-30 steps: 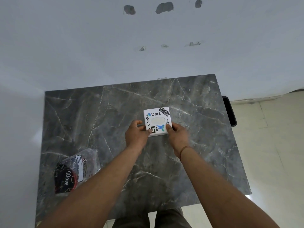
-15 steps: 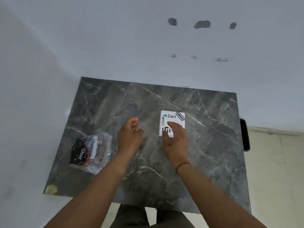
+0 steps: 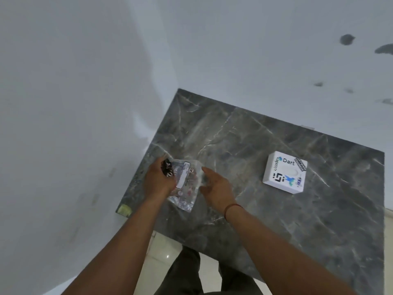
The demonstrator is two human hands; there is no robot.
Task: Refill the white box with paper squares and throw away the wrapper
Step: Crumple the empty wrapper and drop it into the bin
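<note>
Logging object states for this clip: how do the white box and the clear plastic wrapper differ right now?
The white box is rigid and square-edged; the clear plastic wrapper is limp and crumpled. The white box lies alone with its lid shut, no hand on it; the wrapper is gripped by the left hand, with the right hand open beside it. The box is opaque with stickers; the wrapper is see-through. Both are over the grey marble table.

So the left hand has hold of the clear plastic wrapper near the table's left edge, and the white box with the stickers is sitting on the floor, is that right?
Not quite. The white box is on the marble table, off to the right, not on the floor. The head view shows this. The rest holds: the left hand grips the clear plastic wrapper near the table's left edge.
</note>
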